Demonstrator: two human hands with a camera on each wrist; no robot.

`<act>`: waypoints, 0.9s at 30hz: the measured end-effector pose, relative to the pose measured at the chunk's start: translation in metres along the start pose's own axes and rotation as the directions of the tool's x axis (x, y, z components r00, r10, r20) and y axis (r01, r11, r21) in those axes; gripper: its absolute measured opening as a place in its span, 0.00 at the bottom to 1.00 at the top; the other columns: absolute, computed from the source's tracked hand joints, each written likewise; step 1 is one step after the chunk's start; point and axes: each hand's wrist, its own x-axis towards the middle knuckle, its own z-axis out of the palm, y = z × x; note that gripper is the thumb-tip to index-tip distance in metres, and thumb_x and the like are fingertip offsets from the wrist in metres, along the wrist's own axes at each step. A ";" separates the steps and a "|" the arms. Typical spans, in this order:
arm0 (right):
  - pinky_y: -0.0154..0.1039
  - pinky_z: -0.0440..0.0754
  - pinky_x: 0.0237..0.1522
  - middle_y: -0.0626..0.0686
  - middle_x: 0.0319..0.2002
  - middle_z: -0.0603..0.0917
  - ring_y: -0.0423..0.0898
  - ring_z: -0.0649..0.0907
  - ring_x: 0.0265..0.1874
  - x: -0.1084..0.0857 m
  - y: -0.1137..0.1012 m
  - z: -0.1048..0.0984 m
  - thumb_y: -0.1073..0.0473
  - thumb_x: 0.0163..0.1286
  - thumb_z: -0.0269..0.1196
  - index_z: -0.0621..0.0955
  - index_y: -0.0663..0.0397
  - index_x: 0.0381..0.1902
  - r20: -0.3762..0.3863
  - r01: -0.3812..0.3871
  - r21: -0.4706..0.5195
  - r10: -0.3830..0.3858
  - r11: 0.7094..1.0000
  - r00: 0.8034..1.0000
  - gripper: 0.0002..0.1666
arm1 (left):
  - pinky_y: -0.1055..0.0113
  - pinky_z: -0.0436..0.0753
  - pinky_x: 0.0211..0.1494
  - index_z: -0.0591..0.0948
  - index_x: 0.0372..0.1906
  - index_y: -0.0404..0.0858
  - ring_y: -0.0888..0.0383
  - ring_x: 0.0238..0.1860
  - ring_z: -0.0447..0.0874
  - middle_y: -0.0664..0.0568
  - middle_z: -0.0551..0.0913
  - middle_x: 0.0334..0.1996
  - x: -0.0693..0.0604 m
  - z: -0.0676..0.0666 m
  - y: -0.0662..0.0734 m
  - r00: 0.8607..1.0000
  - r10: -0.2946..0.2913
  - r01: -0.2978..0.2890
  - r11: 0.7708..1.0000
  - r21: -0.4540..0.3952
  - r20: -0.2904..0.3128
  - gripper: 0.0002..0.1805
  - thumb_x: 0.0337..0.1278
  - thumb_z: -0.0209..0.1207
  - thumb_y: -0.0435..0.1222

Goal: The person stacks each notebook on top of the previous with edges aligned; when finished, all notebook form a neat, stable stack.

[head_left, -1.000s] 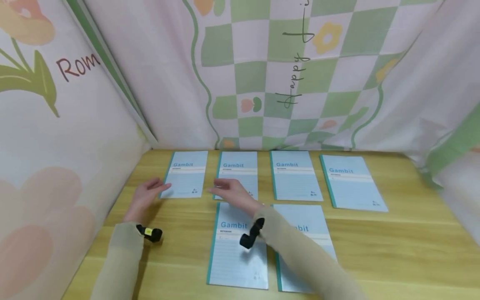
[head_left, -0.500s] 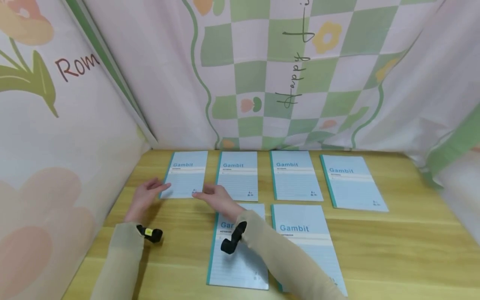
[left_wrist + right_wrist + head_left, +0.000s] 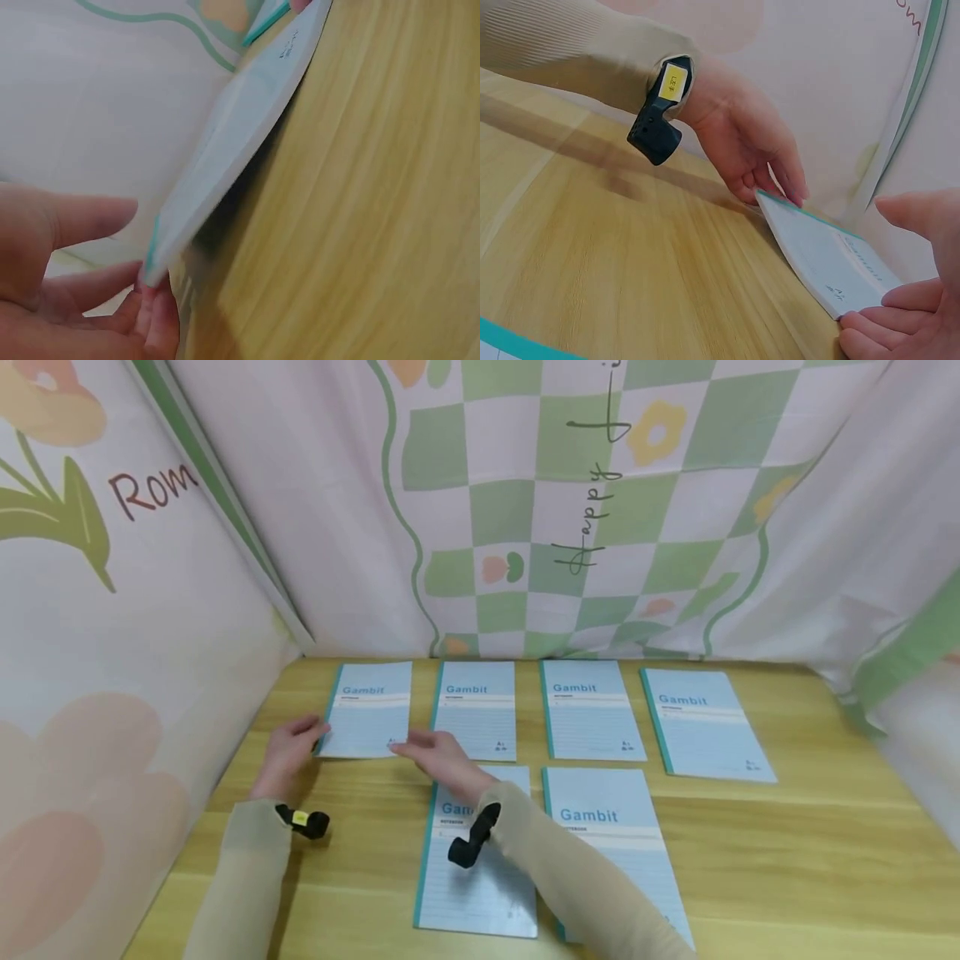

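Observation:
The far-left blue notebook (image 3: 367,714) lies between both hands, its near edge raised off the table in the wrist views. At its left spine, fingers of the left hand (image 3: 288,756) touch the edge from below; in the left wrist view the thumb stands apart from the cover. The right hand (image 3: 442,764) has its fingertips against the near right corner. Its thumb is raised clear of the cover in the right wrist view. Part of a lower notebook (image 3: 476,893) is hidden behind the right hand and wrist camera.
Three more notebooks lie along the back: one beside the raised one (image 3: 476,710), another (image 3: 588,710) and a far-right one (image 3: 705,722). A further notebook (image 3: 615,843) is partly under the right sleeve. A patterned curtain (image 3: 502,510) borders the wooden table (image 3: 810,860).
The right hand has moved left from above the second notebook to the first one's corner. Since half a second ago that notebook has shifted slightly left, with its near edge now raised.

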 end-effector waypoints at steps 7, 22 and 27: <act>0.47 0.73 0.66 0.55 0.70 0.73 0.52 0.77 0.64 -0.002 -0.002 -0.003 0.38 0.71 0.65 0.71 0.57 0.73 0.007 -0.001 0.002 0.001 1.000 1.000 0.43 | 0.52 0.73 0.68 0.60 0.76 0.26 0.45 0.61 0.75 0.31 0.68 0.68 0.001 -0.001 -0.004 0.994 -0.002 0.007 0.999 -0.040 0.111 0.35 0.77 0.54 0.43; 0.47 0.75 0.65 0.56 0.66 0.77 0.52 0.80 0.60 -0.001 -0.004 -0.010 0.37 0.70 0.65 0.73 0.57 0.71 0.006 -0.021 -0.019 0.022 1.000 1.000 0.43 | 0.69 0.86 0.46 0.56 0.78 0.28 0.62 0.35 0.84 0.31 0.71 0.62 -0.009 0.011 -0.006 0.997 0.025 -0.008 0.975 -0.224 0.069 0.33 0.77 0.53 0.34; 0.48 0.74 0.66 0.58 0.65 0.78 0.52 0.80 0.59 -0.001 -0.004 -0.015 0.38 0.71 0.64 0.70 0.58 0.74 0.023 -0.019 0.005 0.019 1.000 1.000 0.43 | 0.68 0.85 0.48 0.59 0.78 0.31 0.62 0.39 0.84 0.33 0.74 0.61 -0.015 0.012 -0.004 0.998 0.045 -0.031 0.969 -0.243 0.051 0.32 0.78 0.53 0.36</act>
